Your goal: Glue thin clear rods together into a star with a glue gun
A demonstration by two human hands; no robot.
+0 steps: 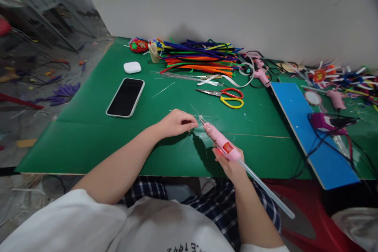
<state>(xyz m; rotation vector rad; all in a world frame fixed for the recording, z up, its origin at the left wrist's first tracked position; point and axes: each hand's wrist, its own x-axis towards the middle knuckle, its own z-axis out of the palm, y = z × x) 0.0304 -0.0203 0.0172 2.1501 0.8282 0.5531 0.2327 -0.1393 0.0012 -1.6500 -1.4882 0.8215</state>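
Observation:
My right hand is wrapped round the handle of a pink hot glue gun. A long clear glue stick sticks out of the gun's back end. The nozzle tip touches or hovers just over the middle of a star of thin wires; which of the two I cannot tell. With thumb and fingers pinched, my left hand holds one of the wires at the star's left side. Red-and-yellow-handled scissors lie behind the gun, blades pointing left.
Pipe cleaners in many colours are heaped along the wall, with loose wires before them. A phone and a white case lie left. Rightward are a blue board, a purple device and black cables.

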